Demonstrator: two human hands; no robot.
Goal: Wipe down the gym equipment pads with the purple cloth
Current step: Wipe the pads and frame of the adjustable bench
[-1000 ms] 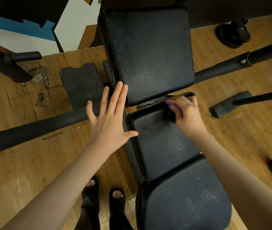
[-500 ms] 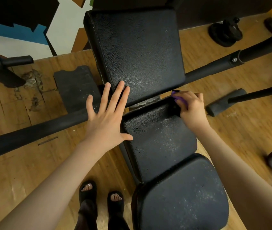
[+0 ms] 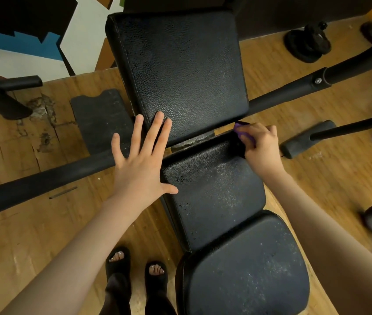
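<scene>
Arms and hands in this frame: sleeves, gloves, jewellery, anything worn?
Nothing worn. The left hand and right hand are bare, with no gloves, rings, watch or wristbands visible. Both forearms are bare to the frame edge, so no sleeves show.

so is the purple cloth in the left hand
No, the right hand grips the crumpled purple cloth; the left hand lies flat and open.

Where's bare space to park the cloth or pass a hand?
Free: near seat pad; top of the far pad; floor left of the bench. Crowded: the gap between pads, with left hand and right hand gripping the purple cloth.
</scene>
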